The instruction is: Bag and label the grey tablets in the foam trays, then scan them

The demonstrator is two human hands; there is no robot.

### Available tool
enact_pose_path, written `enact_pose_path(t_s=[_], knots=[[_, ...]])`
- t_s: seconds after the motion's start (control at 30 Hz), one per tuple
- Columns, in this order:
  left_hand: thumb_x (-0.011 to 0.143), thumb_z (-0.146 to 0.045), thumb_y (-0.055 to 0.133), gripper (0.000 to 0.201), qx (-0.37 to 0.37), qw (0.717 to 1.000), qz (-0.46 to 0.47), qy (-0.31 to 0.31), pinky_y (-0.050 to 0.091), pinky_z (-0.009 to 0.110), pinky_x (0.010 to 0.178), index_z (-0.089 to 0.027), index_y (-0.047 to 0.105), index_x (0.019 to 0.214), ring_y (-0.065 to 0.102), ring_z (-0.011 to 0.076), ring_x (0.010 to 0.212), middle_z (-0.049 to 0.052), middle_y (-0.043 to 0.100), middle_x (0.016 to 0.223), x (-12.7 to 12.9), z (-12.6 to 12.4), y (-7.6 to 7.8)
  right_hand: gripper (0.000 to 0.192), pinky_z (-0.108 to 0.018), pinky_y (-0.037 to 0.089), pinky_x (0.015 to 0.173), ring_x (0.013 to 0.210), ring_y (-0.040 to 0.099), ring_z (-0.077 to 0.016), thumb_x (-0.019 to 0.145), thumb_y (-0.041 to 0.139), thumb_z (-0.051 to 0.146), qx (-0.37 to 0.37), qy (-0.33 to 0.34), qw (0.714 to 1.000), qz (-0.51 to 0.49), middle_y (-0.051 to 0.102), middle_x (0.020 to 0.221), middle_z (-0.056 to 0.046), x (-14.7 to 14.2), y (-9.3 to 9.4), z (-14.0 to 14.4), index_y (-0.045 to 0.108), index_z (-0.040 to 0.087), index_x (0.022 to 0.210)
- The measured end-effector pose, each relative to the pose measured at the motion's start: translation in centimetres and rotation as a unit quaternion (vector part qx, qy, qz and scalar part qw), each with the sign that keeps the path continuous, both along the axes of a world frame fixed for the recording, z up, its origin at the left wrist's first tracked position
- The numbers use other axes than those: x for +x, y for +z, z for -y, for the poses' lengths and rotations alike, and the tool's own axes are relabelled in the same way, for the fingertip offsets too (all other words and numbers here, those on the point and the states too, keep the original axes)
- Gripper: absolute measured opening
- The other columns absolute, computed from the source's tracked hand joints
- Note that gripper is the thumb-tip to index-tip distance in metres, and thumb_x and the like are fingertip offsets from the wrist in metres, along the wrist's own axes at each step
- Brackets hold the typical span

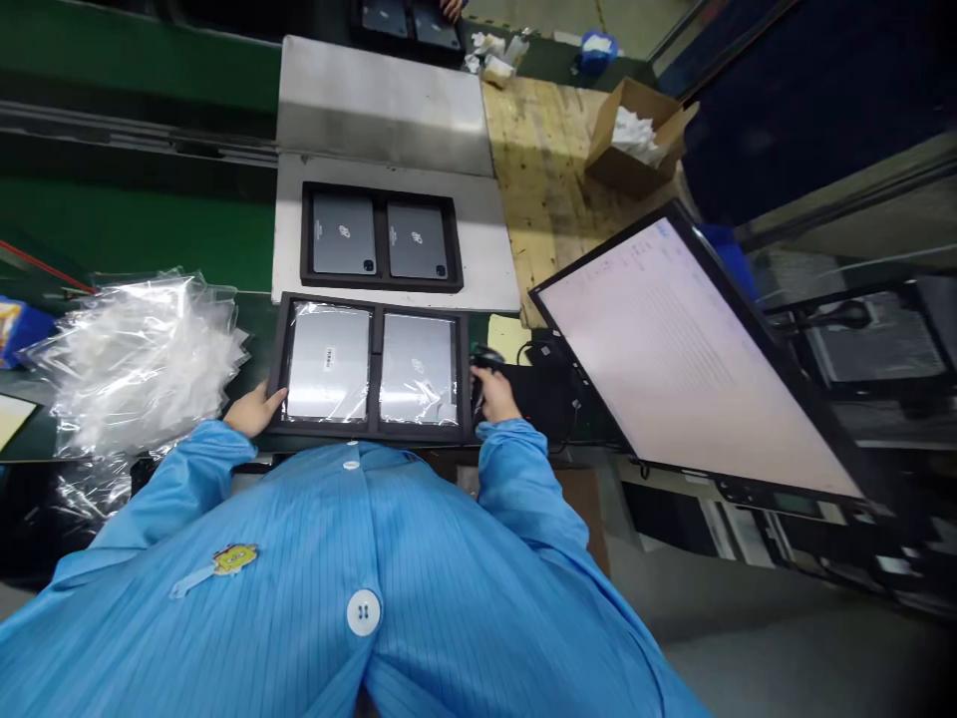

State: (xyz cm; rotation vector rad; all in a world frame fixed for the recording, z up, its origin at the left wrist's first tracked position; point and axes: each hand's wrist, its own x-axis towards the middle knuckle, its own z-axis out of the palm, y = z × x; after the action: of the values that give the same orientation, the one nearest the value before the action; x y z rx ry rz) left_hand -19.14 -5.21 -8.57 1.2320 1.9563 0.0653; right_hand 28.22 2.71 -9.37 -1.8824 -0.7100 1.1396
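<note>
A black tray (376, 341) lies right in front of me with two grey tablets in clear plastic bags, one on the left (329, 361) and one on the right (419, 367). My left hand (254, 409) rests on the tray's near left corner. At the tray's right edge, my right hand (494, 394) grips a small black handheld device (484, 359), likely a scanner. Blue coat sleeves cover both my arms.
A second black tray (381, 237) with two unbagged grey tablets sits further away on a grey metal plate. A pile of clear plastic bags (135, 359) lies to the left. A large tilted monitor (695, 359) stands on the right. An open cardboard box (635, 135) rests on a wooden bench.
</note>
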Motion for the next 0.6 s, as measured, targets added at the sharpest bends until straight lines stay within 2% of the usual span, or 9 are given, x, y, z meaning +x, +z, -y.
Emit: enact_pose_path(t_s=[0.07,0.1,0.17,0.27,0.3,0.33,0.43,0.5,0.6], knots=[[0.095,-0.056,0.052,0.069,0.03,0.999,0.02,0.023,0.05,0.051,0.109,-0.01,0.055,0.148,0.063,0.0423,0.127,0.024,0.067,0.134,0.7,-0.2,-0.1,0.026,-0.024,0.048,0.049,0.05,0.054,-0.0119,0.075,0.084,0.028,0.048,0.017,0.998,0.04,0.058,0.059,0.005,0.4,2.8,-0.6,0.06,0.02,0.082],[0.096,-0.053,0.053,0.069,0.07,0.996,0.032,0.037,0.048,0.05,0.113,-0.01,0.052,0.151,0.06,0.0402,0.133,0.023,0.062,0.142,1.2,-0.5,-0.2,0.025,-0.024,0.05,0.053,0.053,0.056,-0.0122,0.075,0.084,0.028,0.063,0.056,0.994,0.074,0.061,0.063,0.004,0.2,4.3,-0.7,0.063,0.019,0.085],[0.098,-0.048,0.052,0.071,0.158,0.985,0.046,0.06,0.042,0.046,0.122,-0.008,0.042,0.157,0.051,0.0358,0.144,0.023,0.05,0.156,2.3,-1.3,-0.6,0.023,-0.028,0.056,0.064,0.064,0.064,-0.0153,0.078,0.083,0.029,0.096,0.183,0.968,0.143,0.068,0.072,0.001,-1.5,7.3,-0.9,0.068,0.017,0.092],[0.1,-0.04,0.05,0.075,0.204,0.976,0.045,0.064,0.038,0.046,0.126,-0.004,0.03,0.162,0.046,0.0358,0.149,0.024,0.039,0.163,3.6,-2.5,-1.1,0.024,-0.035,0.059,0.084,0.09,0.071,-0.0224,0.087,0.079,0.031,0.099,0.383,0.893,0.213,0.075,0.089,-0.005,-7.6,9.9,-0.9,0.072,0.014,0.102],[0.099,-0.038,0.049,0.074,0.202,0.977,0.043,0.059,0.039,0.047,0.125,-0.003,0.029,0.162,0.046,0.0368,0.148,0.025,0.039,0.163,3.8,-2.8,-1.3,0.026,-0.037,0.059,0.089,0.096,0.071,-0.0241,0.089,0.079,0.031,0.087,0.434,0.867,0.228,0.076,0.095,-0.006,-10.0,10.0,-1.0,0.072,0.013,0.105],[0.099,-0.035,0.049,0.074,0.201,0.977,0.043,0.054,0.039,0.048,0.125,-0.003,0.029,0.162,0.046,0.0376,0.148,0.025,0.038,0.163,3.9,-2.9,-1.5,0.027,-0.038,0.059,0.091,0.1,0.07,-0.0248,0.09,0.079,0.032,0.079,0.459,0.853,0.234,0.075,0.101,-0.006,-12.4,9.8,-1.1,0.072,0.012,0.108],[0.099,-0.032,0.047,0.072,0.204,0.977,0.046,0.051,0.041,0.05,0.123,-0.004,0.03,0.162,0.048,0.039,0.146,0.025,0.038,0.164,3.9,-3.0,-1.9,0.034,-0.043,0.06,0.093,0.106,0.07,-0.024,0.099,0.073,0.037,0.061,0.488,0.834,0.25,0.071,0.12,-0.008,-17.6,8.3,-1.3,0.068,0.014,0.122],[0.097,-0.035,0.051,0.075,0.209,0.975,0.053,0.053,0.041,0.051,0.123,-0.004,0.03,0.162,0.048,0.0398,0.145,0.025,0.039,0.163,3.7,-2.9,-2.0,0.037,-0.045,0.061,0.094,0.111,0.069,-0.0244,0.103,0.069,0.039,0.05,0.495,0.828,0.261,0.066,0.13,-0.01,-19.2,7.4,-1.5,0.065,0.016,0.131],[0.094,-0.04,0.059,0.082,0.215,0.973,0.067,0.052,0.039,0.05,0.125,-0.003,0.03,0.162,0.046,0.0402,0.148,0.025,0.039,0.163,3.6,-3.0,-2.0,0.039,-0.047,0.06,0.096,0.114,0.067,-0.0256,0.103,0.068,0.039,0.039,0.499,0.821,0.274,0.064,0.134,-0.011,-19.6,6.8,-1.8,0.063,0.016,0.135]])
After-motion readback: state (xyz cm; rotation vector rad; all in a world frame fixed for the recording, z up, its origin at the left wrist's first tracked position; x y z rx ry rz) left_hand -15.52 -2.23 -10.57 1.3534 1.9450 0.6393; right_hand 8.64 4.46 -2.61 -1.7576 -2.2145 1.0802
